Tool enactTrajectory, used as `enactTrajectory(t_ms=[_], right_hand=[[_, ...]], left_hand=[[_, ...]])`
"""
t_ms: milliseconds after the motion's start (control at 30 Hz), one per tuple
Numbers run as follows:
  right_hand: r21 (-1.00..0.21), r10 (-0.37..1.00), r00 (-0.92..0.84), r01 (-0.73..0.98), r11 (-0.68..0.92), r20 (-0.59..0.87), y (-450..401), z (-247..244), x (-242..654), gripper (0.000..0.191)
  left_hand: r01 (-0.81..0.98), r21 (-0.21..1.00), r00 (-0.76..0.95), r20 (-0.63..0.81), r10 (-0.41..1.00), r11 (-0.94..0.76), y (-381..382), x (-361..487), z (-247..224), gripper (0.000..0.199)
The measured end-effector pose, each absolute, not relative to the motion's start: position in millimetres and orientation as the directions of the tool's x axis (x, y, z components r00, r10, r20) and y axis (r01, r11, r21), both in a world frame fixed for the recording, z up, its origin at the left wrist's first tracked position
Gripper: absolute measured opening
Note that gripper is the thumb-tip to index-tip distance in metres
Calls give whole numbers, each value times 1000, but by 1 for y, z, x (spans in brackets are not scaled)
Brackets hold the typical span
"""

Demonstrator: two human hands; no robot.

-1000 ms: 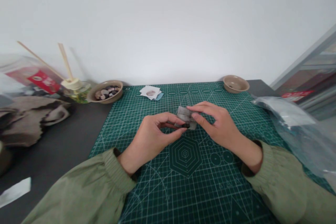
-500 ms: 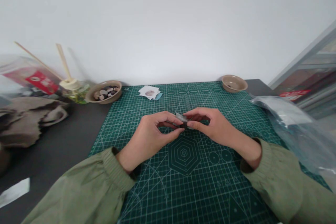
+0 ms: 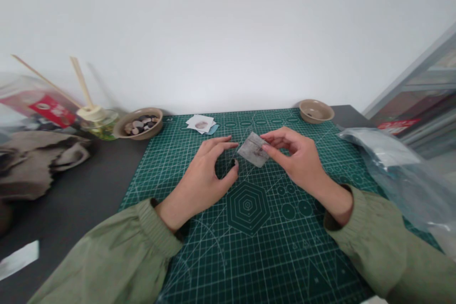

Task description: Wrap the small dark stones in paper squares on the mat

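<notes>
Between the thumb and fingers of my right hand (image 3: 297, 156) is a small square card (image 3: 254, 150) with a mottled grey face. The card is tilted and held above the green cutting mat (image 3: 270, 256). My left hand (image 3: 204, 178) is just left of the card, not touching it, with its thumb and fingers spread apart. A small dark spot shows by the left thumb tip; I cannot make out what it is. Beyond the hands, a small stack of cards (image 3: 201, 124) lies on the mat, the top one white with a round picture.
At the mat's back left stands a brown bowl (image 3: 123, 136) of pebbles; another brown bowl (image 3: 322, 116) is at the back right. A reed diffuser (image 3: 93, 113) and crumpled brown cloth (image 3: 26, 164) are left. A clear plastic bag (image 3: 395, 175) lies right.
My left hand has let go of the card and its fingers have spread. My right hand has raised the card slightly and turned its grey face toward me.
</notes>
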State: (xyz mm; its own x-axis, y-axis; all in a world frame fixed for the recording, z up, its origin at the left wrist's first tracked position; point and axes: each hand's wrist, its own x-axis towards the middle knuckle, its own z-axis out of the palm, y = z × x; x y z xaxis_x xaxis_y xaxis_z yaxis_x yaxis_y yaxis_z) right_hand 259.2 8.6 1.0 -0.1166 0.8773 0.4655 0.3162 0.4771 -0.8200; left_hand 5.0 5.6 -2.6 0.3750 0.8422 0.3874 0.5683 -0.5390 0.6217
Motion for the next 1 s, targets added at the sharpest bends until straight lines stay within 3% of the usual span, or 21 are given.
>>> enactTrajectory(t_ms=[67,133,233,333,467,700,900,1000], right_hand=[[-830,875,-152,274,485,461,6,3,257,22],[-823,861,-194,257,507,469,4,5,255,21],[-728,808,-254,350,589,532,3,8,254,18],[-659,773,-330,404,634,542,3,9,255,25],[-696,783,-380,368,617,493,3,8,255,32],[-698,772,-410,349,625,487,1,7,253,24],[-690,776,-390,365,625,497,0,9,253,21],[-711,802,-372,381,591,467,1,9,253,17]], left_hand=[[512,696,358,359,862,-503,3,8,2,46],[447,767,372,310,875,-461,0,11,5,31],[365,829,389,277,879,-423,-1,14,5,19],[331,853,361,280,889,-403,0,15,2,18],[320,869,365,254,896,-377,0,14,0,20],[129,955,395,197,897,-267,-2,18,2,21],[112,962,317,204,926,-250,-2,18,1,22],[50,969,234,225,946,-243,-1,18,0,33]])
